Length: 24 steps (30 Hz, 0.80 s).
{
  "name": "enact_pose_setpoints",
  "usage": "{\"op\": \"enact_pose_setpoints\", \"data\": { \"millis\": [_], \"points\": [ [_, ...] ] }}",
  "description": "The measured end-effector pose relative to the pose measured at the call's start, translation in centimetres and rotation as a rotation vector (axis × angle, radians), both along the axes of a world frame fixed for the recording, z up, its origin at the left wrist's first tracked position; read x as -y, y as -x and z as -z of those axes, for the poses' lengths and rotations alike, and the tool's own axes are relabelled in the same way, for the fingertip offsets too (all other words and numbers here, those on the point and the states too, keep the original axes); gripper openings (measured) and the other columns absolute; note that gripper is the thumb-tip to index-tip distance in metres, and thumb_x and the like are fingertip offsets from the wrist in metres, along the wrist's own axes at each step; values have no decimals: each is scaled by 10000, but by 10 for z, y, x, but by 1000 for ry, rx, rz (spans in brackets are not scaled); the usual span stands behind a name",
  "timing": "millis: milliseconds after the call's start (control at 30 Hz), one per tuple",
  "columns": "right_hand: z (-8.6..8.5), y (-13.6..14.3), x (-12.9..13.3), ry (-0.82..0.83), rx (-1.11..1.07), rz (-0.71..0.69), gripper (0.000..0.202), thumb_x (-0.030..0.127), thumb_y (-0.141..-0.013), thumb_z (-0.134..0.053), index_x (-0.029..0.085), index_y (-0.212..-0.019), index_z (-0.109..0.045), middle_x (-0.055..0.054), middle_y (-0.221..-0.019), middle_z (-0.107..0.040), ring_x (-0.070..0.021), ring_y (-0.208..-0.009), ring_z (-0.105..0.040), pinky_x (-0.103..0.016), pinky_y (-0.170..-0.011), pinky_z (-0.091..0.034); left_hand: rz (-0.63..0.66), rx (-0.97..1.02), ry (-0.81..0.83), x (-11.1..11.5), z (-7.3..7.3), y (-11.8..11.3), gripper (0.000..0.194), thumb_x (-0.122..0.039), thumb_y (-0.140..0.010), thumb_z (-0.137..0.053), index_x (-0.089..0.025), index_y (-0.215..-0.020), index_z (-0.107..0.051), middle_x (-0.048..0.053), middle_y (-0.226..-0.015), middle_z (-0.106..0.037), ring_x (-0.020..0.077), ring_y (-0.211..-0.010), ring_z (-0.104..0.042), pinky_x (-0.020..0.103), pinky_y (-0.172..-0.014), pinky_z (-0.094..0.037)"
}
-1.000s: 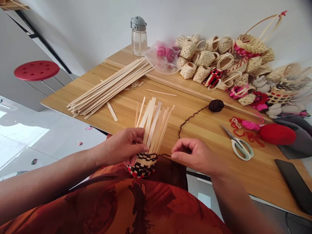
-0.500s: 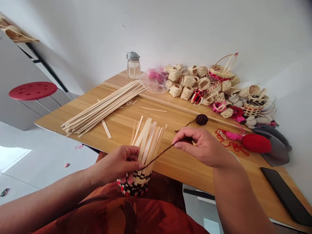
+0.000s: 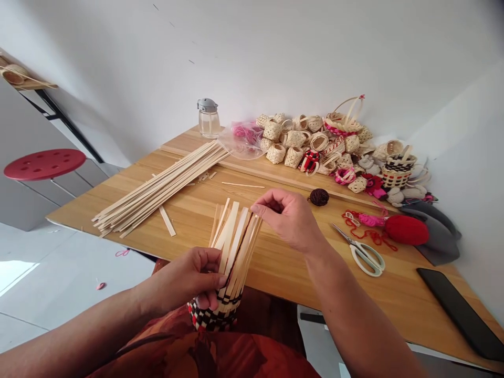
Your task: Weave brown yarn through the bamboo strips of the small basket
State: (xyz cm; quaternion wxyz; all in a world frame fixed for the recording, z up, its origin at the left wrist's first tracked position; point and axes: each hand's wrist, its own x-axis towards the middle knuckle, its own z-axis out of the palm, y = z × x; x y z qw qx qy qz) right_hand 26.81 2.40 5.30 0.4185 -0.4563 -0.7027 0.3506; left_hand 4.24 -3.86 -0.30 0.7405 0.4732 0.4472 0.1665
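An unfinished basket (image 3: pixel 216 318) rests against my lap, its lower wall woven in black, red and cream checks. Tall pale strips (image 3: pixel 232 228) rise from it, fanned and loose at the top. My left hand (image 3: pixel 200 275) is closed around the near left side of these strips, thumb in front, just above the woven rows. A strand of dark brown yarn (image 3: pixel 238 248) runs from beside that thumb up across the strips to my right hand (image 3: pixel 289 218). The right thumb and forefinger pinch it near the strip tops.
Scissors (image 3: pixel 364 256), a brown yarn ball (image 3: pixel 318 197), a red yarn ball (image 3: pixel 407 230) and a phone (image 3: pixel 459 310) lie to the right. A bundle of strips (image 3: pixel 165 186) lies left, a bottle (image 3: pixel 208 121) behind it. Several small baskets (image 3: pixel 295 139) are heaped against the wall.
My right hand has moved left and slightly up, to the strip tops, and the yarn now runs more steeply across the strips. The scissors have come into view. The left hand keeps its hold.
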Motion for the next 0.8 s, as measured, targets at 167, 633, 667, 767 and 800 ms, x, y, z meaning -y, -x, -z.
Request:
{"op": "enact_pose_setpoints", "data": {
  "millis": [167,633,667,767,800],
  "points": [
    [0,-13,24,-133,30,74,90,221,-863,-723,176,-788,-697,6,-712,-660,-119,-637,-557,-251,-581,-424,-39,-28,-5,0,1,4,321,-362,-716,-847,-144,-806,-629,12,-671,-725,110,-530,-662,160,-478,-512],
    [48,-64,94,524,-342,-566,95,261,-956,-666,180,-909,-650,-43,-760,-708,-210,-870,-718,-330,-760,-545,-5,-63,-50,-1,4,8,321,-409,-782,-793,-146,-844,-619,6,-691,-714,118,-553,-688,159,-469,-509],
    [49,-64,93,536,-330,-567,104,259,-950,-673,172,-899,-649,-42,-748,-702,-203,-863,-718,-316,-752,-542,-4,-65,-52,-1,4,8,318,-397,-774,-799,-146,-846,-618,5,-692,-715,116,-550,-684,161,-472,-513],
    [52,-64,87,591,-274,-612,142,274,-933,-690,155,-865,-655,-43,-722,-698,-187,-837,-715,-288,-732,-539,-2,-78,-64,1,3,8,303,-382,-783,-789,-145,-844,-610,10,-699,-718,117,-551,-679,171,-487,-526],
    [53,-64,85,626,-242,-638,158,286,-925,-698,151,-854,-659,-46,-720,-703,-183,-825,-712,-281,-723,-537,-2,-84,-71,1,3,8,301,-388,-794,-778,-146,-839,-606,13,-700,-718,120,-555,-681,175,-490,-528]
  ]
}}
